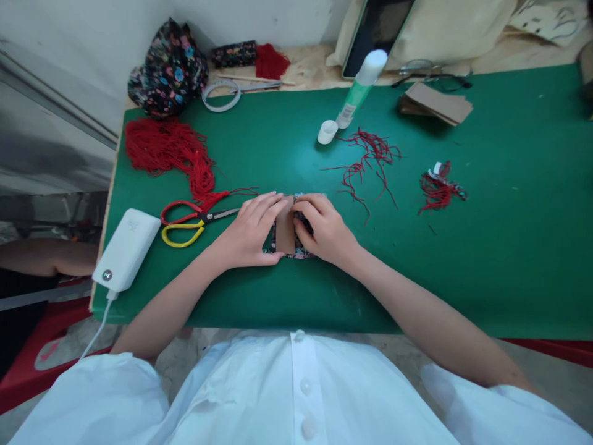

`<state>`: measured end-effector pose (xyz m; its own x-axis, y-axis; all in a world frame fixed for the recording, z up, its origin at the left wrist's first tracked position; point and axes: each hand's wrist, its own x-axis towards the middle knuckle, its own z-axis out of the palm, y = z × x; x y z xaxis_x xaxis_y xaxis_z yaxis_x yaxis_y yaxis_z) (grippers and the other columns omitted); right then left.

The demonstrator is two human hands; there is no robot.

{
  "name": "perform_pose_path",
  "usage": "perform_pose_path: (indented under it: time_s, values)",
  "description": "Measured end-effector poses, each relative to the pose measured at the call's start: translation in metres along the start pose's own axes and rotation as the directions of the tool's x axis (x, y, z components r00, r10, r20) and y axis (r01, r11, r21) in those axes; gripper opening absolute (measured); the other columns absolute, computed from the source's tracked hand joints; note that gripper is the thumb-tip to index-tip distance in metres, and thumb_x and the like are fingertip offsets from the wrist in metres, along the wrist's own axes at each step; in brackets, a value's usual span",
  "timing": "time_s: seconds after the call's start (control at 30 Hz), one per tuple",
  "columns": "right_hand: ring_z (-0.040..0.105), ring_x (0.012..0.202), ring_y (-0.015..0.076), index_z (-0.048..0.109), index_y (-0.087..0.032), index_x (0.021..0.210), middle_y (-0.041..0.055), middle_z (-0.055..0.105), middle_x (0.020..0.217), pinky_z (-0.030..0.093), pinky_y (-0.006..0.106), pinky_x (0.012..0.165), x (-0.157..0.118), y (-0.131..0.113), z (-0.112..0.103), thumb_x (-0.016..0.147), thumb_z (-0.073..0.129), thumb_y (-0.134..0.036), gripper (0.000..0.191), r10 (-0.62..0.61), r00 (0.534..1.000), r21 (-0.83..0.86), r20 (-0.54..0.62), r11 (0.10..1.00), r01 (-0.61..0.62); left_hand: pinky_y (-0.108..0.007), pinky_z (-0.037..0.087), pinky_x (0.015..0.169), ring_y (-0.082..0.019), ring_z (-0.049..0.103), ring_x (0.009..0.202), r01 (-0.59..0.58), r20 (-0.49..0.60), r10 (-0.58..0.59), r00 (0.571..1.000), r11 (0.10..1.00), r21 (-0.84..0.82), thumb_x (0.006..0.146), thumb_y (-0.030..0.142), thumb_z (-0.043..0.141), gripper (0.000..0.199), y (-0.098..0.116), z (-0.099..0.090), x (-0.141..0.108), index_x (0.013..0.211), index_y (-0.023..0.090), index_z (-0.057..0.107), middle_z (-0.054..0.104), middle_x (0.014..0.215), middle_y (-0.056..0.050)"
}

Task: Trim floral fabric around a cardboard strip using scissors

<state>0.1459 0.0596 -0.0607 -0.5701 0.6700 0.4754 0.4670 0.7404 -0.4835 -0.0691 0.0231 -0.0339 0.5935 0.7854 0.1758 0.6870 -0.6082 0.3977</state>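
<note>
A brown cardboard piece (285,230) lies on dark floral fabric (303,252) on the green mat. My left hand (252,232) rests at the left side of the card, thumb apart from the fingers, pressing on its edges. My right hand (322,227) has its fingers bent and pinched at the card's right edge, on the floral fabric. Scissors (204,217) with one red and one yellow handle lie just left of my left hand, blade tips near its fingers. Red threads (199,167) spread behind them.
A glue stick (356,93) stands behind the hands, its cap (327,131) beside it. Cut red threads (370,154), a small tassel (440,188) and stacked cards (435,103) lie to the right. A white power bank (127,249) is at left, tape (221,96) at the back.
</note>
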Motion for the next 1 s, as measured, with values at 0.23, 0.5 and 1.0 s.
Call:
perform_pose_path:
  time_s: [0.23, 0.5, 1.0]
  values:
    - [0.06, 0.104, 0.0287, 0.057, -0.016, 0.102, 0.019, 0.064, 0.108, 0.055, 0.047, 0.09, 0.0, 0.0, 0.0, 0.094, 0.047, -0.013, 0.013, -0.03, 0.999, -0.027, -0.012, 0.999, 0.029, -0.056, 0.031, 0.117, -0.039, 0.036, 0.147, 0.018, 0.023, -0.018, 1.0, 1.0, -0.014, 0.075, 0.036, 0.075, 0.094, 0.0, 0.001, 0.0, 0.153, 0.015, 0.025, 0.042, 0.154, -0.024]
    - [0.059, 0.108, 0.0296, 0.06, -0.017, 0.102, 0.0183, 0.063, 0.111, 0.053, 0.049, 0.094, 0.0, -0.001, -0.001, 0.096, 0.045, -0.016, 0.016, 0.002, 0.999, -0.022, 0.042, 1.0, -0.002, -0.057, 0.029, 0.118, -0.039, 0.034, 0.148, 0.014, 0.05, -0.013, 0.999, 0.999, -0.032, 0.076, 0.036, 0.076, 0.089, -0.002, 0.001, 0.0, 0.149, 0.013, 0.031, 0.039, 0.155, -0.026]
    - [0.058, 0.117, 0.0319, 0.066, -0.019, 0.093, 0.0143, 0.07, 0.116, 0.038, 0.053, 0.102, -0.002, -0.005, -0.003, 0.096, 0.059, -0.031, 0.014, -0.04, 0.997, -0.223, 0.068, 0.973, 0.054, -0.058, 0.027, 0.118, -0.04, 0.03, 0.149, 0.136, 0.09, -0.136, 0.987, 0.991, 0.012, 0.074, 0.049, 0.081, 0.096, 0.0, -0.012, 0.003, 0.151, 0.018, 0.033, 0.042, 0.156, -0.02]
